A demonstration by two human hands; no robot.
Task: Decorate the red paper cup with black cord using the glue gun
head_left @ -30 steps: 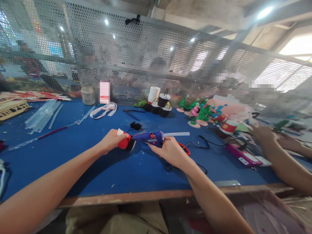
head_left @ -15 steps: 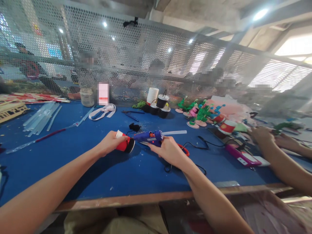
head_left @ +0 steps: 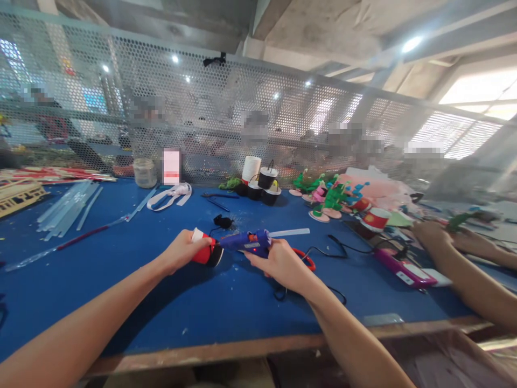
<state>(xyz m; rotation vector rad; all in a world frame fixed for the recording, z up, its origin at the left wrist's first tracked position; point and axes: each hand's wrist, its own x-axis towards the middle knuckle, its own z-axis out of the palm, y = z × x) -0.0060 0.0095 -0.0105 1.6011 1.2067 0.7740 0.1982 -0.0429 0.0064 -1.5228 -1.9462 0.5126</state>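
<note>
My left hand (head_left: pixel 181 253) is closed round a small red, black and white paper cup (head_left: pixel 204 249), which lies tilted on its side above the table. My right hand (head_left: pixel 278 260) grips a blue hot glue gun (head_left: pixel 250 242) with a red light showing on its side. The gun's nozzle points left and meets the cup near its black band; whether it touches cannot be made out. A clear glue stick (head_left: pixel 290 233) juts from the back of the gun. Just behind the cup lies a small black bundle (head_left: pixel 223 221) on the blue table (head_left: pixel 181 312).
Black cups (head_left: pixel 266 186) and dark pliers (head_left: pixel 216 199) stand farther back. Left lie glue sticks (head_left: pixel 67 210) and white ribbon (head_left: pixel 172 196). Green craft plants (head_left: pixel 333 196) and a purple power strip (head_left: pixel 404 268) are on the right, beside another person's hands (head_left: pixel 434 237). A perforated screen (head_left: pixel 202 113) runs behind.
The view has tipped upward a little, so everything sits lower in the picture. Both hands keep their hold, and the nozzle stays at the cup.
</note>
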